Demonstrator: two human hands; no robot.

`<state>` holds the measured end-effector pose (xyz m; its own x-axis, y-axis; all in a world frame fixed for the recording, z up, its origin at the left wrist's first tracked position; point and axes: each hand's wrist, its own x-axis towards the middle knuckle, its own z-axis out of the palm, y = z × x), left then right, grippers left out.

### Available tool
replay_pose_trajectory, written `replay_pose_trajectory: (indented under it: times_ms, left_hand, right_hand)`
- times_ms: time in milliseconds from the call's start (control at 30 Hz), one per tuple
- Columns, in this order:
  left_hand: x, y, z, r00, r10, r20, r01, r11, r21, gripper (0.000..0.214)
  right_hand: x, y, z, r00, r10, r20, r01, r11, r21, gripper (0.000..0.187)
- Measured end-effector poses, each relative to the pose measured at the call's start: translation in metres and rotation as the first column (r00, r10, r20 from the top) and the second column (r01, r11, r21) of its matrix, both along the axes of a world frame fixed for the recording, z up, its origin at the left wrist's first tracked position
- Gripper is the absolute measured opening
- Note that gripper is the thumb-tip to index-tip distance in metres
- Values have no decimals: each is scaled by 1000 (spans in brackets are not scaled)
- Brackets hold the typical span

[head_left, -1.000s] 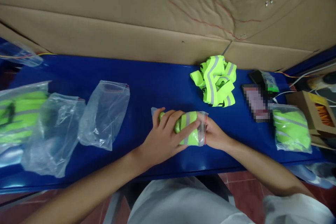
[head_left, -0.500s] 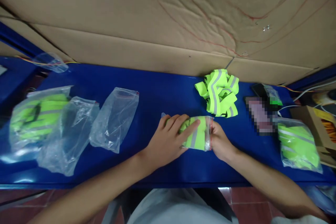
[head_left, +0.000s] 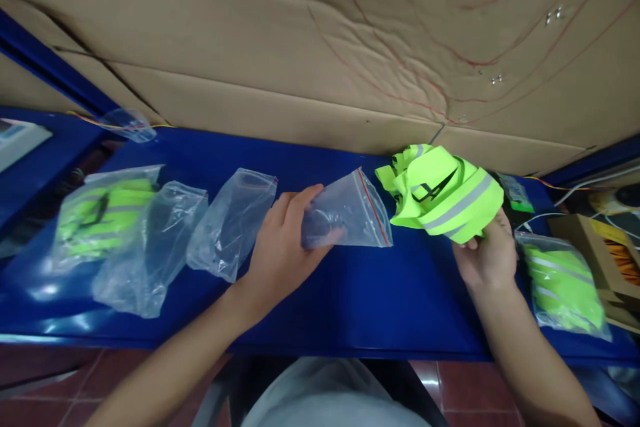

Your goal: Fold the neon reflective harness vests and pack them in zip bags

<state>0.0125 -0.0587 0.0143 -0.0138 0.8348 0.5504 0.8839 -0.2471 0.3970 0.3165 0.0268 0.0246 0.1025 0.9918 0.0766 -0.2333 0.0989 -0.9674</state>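
My left hand point(head_left: 285, 253) is closed on a clear zip bag point(head_left: 340, 210), which looks empty; its red-edged mouth points right. Farther right, my right hand point(head_left: 490, 253) grips a folded bundle of neon-yellow reflective straps point(head_left: 457, 190) by its lower right side. Grey stripes and a black strap piece show on that bundle. Behind it and partly covered, a loose heap of similar yellow straps point(head_left: 400, 170) lies near the back of the table. I cannot tell whether the bundle touches the heap.
On the blue table point(head_left: 380, 307), two clear bags point(head_left: 235, 223) lie left of my left hand. Beyond them is a filled bag of yellow straps point(head_left: 103, 217). Another filled bag point(head_left: 565, 287) lies at right, beside a cardboard box point(head_left: 590, 247). A cardboard wall point(head_left: 280, 90) bounds the back.
The yellow bundle has come out of the zip bag. My right hand has carried it right and back, toward the heap. My left hand has kept the bag and moved slightly left.
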Motion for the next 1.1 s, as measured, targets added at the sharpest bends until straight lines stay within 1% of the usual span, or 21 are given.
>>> replay_pose_trajectory:
  times_ms: [67, 133, 200, 233, 267, 333, 400, 467, 533, 600, 633, 667, 700, 733, 767, 833, 867, 933, 967, 1067, 1100]
  left_hand:
    - [-1, -5, 8, 994, -16, 112, 14, 1000, 20, 68]
    - [-3, -15, 16, 987, -4, 162, -4, 999, 46, 68]
    - [-5, -33, 22, 989, 68, 128, -76, 995, 60, 67]
    - [-6, -44, 23, 988, 122, 95, -128, 990, 61, 66]
    - [-6, -56, 24, 982, 177, 66, -181, 982, 56, 66]
    - [-10, -80, 25, 959, 281, 31, -282, 959, 25, 68]
    - [-20, -97, 28, 923, 385, 0, -385, 923, 13, 70]
    - [-37, -102, 32, 841, 540, -38, -538, 842, 46, 75]
    - [-57, -95, 32, 708, 703, -73, -702, 711, 43, 84]
    - [-72, -80, 23, 628, 764, -150, -778, 622, -90, 95]
    - [-75, -72, 15, 648, 738, -186, -759, 610, -227, 99]
    - [-75, -63, 6, 706, 680, -197, -693, 606, -390, 103]
    - [-73, -55, -5, 751, 630, -198, -628, 587, -511, 106]
    - [-69, -47, -15, 784, 574, -237, -590, 569, -572, 106]
    - [-64, -39, -24, 772, 556, -308, -622, 562, -545, 102]
    - [-60, -25, -36, 803, 479, -356, -594, 592, -544, 98]
    - [-61, -16, -37, 824, 445, -352, -566, 599, -567, 100]
    - [-72, 3, -33, 841, 431, -326, -537, 597, -596, 102]
    - [-80, 13, -30, 841, 443, -309, -536, 612, -581, 101]
    - [-106, 41, -16, 817, 501, -285, -576, 718, -392, 100]
    - [-112, 48, -11, 819, 515, -253, -574, 742, -348, 103]
  right_hand:
    - [-6, 1, -5, 998, 22, 66, -22, 1000, -1, 25]
    - [-13, -3, -11, 979, 116, 165, -110, 993, -46, 29]
    - [-17, -8, -14, 935, 221, 277, -213, 975, -61, 38]
    - [-17, -10, -14, 908, 234, 348, -236, 971, -38, 42]
    - [-16, -12, -14, 883, 197, 425, -223, 975, 10, 43]
    - [-10, -16, -13, 836, 28, 547, -133, 979, 154, 36]
    - [-5, -18, -12, 794, -115, 597, -57, 963, 262, 27]
    - [-3, -21, -13, 770, -137, 623, -69, 953, 295, 22]
    - [-5, -24, -16, 723, -86, 686, -169, 940, 296, 18]
    - [-11, -29, -21, 638, -45, 768, -312, 898, 311, 14]
    - [-15, -31, -23, 595, -34, 803, -389, 862, 325, 13]
    - [-18, -33, -25, 558, -25, 829, -465, 818, 338, 13]
    - [-21, -35, -27, 529, -16, 848, -534, 770, 348, 14]
    - [-24, -37, -28, 509, -8, 861, -590, 725, 356, 14]
    - [-26, -38, -29, 494, -3, 870, -631, 687, 361, 15]
    - [-28, -39, -32, 470, 0, 883, -679, 639, 362, 15]
    - [-28, -39, -33, 462, 0, 887, -692, 626, 360, 15]
    - [-28, -38, -35, 441, 7, 898, -714, 608, 346, 14]
    - [-27, -37, -37, 427, 11, 904, -725, 603, 334, 14]
    - [-24, -33, -40, 388, 15, 922, -743, 596, 303, 13]
    - [-22, -31, -40, 381, 13, 925, -748, 593, 300, 13]
